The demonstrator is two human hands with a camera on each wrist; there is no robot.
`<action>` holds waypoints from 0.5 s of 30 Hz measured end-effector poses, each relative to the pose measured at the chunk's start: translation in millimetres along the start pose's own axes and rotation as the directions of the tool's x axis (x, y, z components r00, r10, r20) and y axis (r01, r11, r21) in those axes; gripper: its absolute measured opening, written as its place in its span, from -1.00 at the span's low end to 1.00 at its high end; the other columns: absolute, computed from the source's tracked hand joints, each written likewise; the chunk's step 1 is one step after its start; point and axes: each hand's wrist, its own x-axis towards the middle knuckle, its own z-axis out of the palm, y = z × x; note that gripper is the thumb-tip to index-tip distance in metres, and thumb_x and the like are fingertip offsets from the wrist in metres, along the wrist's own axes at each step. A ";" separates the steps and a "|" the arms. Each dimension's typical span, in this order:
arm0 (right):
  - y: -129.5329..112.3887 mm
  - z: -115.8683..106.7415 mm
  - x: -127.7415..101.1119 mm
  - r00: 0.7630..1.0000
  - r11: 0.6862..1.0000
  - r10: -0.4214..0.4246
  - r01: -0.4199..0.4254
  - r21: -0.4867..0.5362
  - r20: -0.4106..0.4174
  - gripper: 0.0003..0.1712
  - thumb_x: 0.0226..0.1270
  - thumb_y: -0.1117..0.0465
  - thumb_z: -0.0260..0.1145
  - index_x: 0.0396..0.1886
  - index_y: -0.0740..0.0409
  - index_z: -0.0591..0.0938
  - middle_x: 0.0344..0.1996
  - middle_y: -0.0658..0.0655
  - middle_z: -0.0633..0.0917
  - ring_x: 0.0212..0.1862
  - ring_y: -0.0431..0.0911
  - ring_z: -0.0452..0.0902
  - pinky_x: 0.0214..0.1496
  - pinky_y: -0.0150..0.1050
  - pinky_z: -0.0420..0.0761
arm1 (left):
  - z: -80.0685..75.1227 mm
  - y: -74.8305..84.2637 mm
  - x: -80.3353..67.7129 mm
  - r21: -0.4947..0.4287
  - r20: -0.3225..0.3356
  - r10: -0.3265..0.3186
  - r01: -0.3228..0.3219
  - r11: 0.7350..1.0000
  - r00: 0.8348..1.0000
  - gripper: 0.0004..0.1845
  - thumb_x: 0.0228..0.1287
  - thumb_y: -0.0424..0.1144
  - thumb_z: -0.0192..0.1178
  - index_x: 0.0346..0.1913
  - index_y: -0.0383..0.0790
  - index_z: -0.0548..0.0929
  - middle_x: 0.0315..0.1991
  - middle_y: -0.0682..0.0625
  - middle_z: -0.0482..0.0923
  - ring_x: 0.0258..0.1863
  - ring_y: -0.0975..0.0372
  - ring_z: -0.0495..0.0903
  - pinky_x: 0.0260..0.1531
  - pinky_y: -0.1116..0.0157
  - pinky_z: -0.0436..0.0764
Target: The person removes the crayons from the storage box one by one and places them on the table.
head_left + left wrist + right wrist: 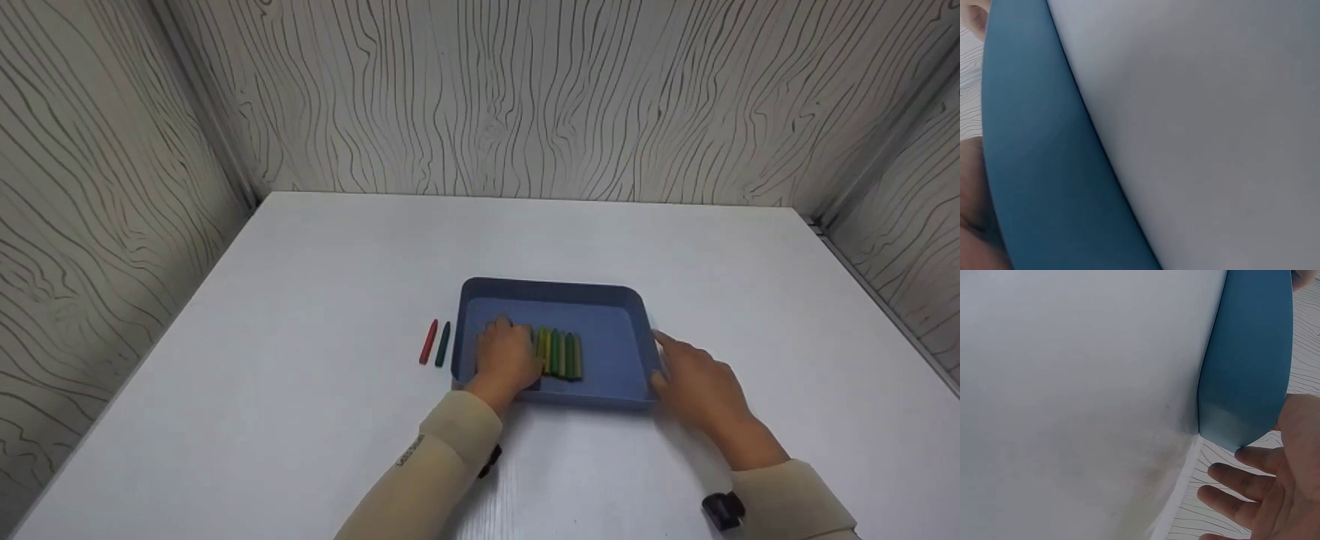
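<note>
Blue tray [626, 307] sits centre of white table [300, 420], a little toward the near edge. Row of green and yellow-green crayons [561, 353] lies side by side on the tray floor, left of centre, running near-to-far. Left hand [507, 358] reaches over the tray's near-left corner, fingers curled down beside the leftmost crayons; cannot tell whether gripping one, fingertips hidden. Right hand [697, 386] rests against the tray's right wall near the near-right corner, fingers relaxed and spread, gripping nothing. Right wrist view confirms: loosely extended fingers [1241, 481] just beside the tray's outer corner [1241, 382]. Left wrist view shows only tray wall [1033, 169] and table. Red crayon [428, 342] and dark green crayon [443, 344] lie parallel on the table, just left of the tray, almost touching each other.
</note>
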 end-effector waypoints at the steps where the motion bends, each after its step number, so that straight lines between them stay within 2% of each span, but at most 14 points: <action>1: -0.1 -0.2 -0.1 1.000 1.000 0.000 0.000 -0.001 0.000 -0.37 0.24 0.27 0.17 0.31 0.39 0.34 0.07 0.44 0.53 0.06 0.35 0.43 -0.06 0.23 0.41 | 0.5 0.2 0.0 -0.013 -0.001 0.003 -0.003 1.000 1.000 -0.71 0.09 -0.15 0.38 -0.18 -0.26 0.69 -0.19 -0.12 0.50 -0.12 0.05 0.48 -0.09 0.09 0.47; 4: -0.3 -0.9 -0.1 1.000 1.000 0.000 0.000 -0.003 0.001 -0.37 0.24 0.27 0.17 0.31 0.39 0.34 0.09 0.44 0.52 0.08 0.35 0.42 -0.05 0.24 0.40 | 1.6 1.1 0.6 -0.058 0.006 -0.002 0.003 0.998 1.000 -0.83 0.10 -0.22 0.36 -0.33 -0.26 0.68 -0.18 -0.14 0.51 -0.12 0.03 0.49 -0.10 0.08 0.48; 9: -0.4 -1.3 -0.1 1.000 1.000 0.005 -0.005 0.004 0.003 -0.36 0.24 0.27 0.16 0.32 0.39 0.33 0.11 0.45 0.50 0.11 0.36 0.40 -0.02 0.26 0.37 | 0.9 3.6 1.8 -0.108 0.040 -0.030 0.034 0.994 0.999 -0.88 0.10 -0.25 0.33 -0.43 -0.25 0.65 -0.19 -0.14 0.54 -0.15 0.03 0.52 -0.10 0.08 0.49; 12: -0.4 -1.2 0.0 1.000 1.000 0.007 -0.007 0.011 0.002 -0.36 0.24 0.27 0.16 0.32 0.39 0.33 0.11 0.45 0.50 0.11 0.36 0.40 -0.02 0.26 0.37 | 0.0 4.1 2.7 -0.155 0.065 -0.051 0.061 0.986 0.997 -0.87 0.10 -0.27 0.33 -0.47 -0.23 0.63 -0.32 -0.08 0.55 -0.31 0.11 0.53 -0.25 0.12 0.53; 15: -0.2 -1.1 0.0 1.000 1.000 0.008 -0.008 0.012 0.004 -0.36 0.23 0.27 0.15 0.32 0.39 0.33 0.10 0.45 0.51 0.10 0.35 0.40 -0.03 0.25 0.38 | -0.5 3.8 3.4 -0.237 0.094 -0.076 0.097 0.967 0.993 -0.86 0.10 -0.31 0.33 -0.50 -0.21 0.58 -0.48 -0.01 0.49 -0.48 0.19 0.47 -0.43 0.18 0.51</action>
